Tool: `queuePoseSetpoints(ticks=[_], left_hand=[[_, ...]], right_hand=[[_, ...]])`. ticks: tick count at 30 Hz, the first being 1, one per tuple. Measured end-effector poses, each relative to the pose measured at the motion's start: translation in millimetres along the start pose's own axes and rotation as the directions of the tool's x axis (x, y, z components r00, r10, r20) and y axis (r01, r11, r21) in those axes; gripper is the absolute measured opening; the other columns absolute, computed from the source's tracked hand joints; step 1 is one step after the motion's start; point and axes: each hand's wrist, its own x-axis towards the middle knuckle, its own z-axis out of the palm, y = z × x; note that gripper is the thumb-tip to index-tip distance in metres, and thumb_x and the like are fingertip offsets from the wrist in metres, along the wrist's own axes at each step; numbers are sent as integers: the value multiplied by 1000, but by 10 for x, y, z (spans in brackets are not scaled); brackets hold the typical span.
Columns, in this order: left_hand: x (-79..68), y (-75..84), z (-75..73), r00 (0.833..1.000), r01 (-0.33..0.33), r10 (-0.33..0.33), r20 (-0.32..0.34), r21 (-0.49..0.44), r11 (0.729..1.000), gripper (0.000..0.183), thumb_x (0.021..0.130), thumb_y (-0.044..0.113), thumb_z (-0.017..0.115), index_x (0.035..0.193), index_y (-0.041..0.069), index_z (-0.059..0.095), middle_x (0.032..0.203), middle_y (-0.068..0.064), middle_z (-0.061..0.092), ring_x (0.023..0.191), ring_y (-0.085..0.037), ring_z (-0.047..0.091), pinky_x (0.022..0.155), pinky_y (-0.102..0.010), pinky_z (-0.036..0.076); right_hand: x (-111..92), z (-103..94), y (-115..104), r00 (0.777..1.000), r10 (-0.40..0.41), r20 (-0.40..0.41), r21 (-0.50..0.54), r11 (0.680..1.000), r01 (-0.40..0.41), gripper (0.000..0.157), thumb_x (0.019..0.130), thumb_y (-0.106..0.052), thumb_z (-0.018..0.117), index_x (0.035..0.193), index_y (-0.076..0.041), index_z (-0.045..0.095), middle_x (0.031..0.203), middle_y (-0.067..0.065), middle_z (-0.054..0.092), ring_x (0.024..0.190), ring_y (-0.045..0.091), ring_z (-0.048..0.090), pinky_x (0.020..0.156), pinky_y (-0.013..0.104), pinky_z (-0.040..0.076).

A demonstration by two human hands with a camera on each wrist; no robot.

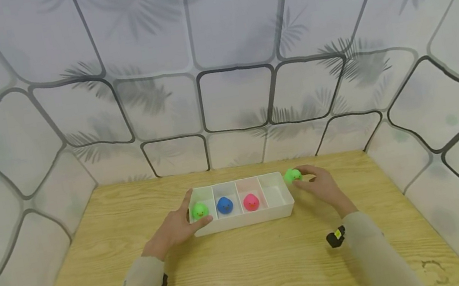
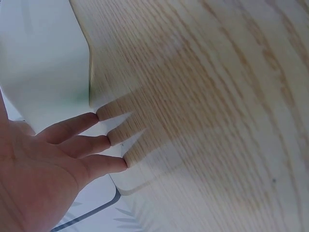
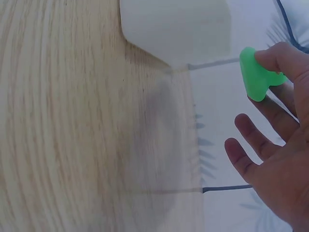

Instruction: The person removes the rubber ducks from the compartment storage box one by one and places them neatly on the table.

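Observation:
A long white box (image 1: pixel 242 220) split into compartments lies across the wooden table. From left to right it holds a green toy duck (image 1: pixel 200 211), a blue one (image 1: pixel 225 205) and a pink one (image 1: pixel 251 202); bare floor shows in the rightmost compartment. My left hand (image 1: pixel 176 227) grips the box's left end, thumb over the front rim and a finger at the back corner. In the left wrist view its other fingertips (image 2: pixel 116 163) reach down to the tabletop. Just off the box's right end, my right hand (image 1: pixel 321 186) pinches another green toy duck (image 3: pixel 253 79) between thumb and fingers, raised above the table.
The wooden table (image 1: pixel 251 271) ends at a patterned fabric wall (image 1: pixel 231 97) behind the box, with more walls at both sides. A small black device (image 1: pixel 335 237) is by the right wrist, and a dark one (image 1: pixel 163 285) shows at the left wrist.

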Motion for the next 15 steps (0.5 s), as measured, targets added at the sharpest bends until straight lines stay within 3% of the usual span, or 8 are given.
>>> queuePoseSetpoints(ticks=[15], left_hand=[[11,-13,2,1000,-18,18,0,-7,1000,119,90,80,61,171,24,-7,71,-4,51,60,-16,43,60,-34,37]], right_hand=[[-54,-54,217,997,78,4,25,997,-78,55,101,-27,73,148,-2,59,149,26,58,135,45,54,104,59,52]])
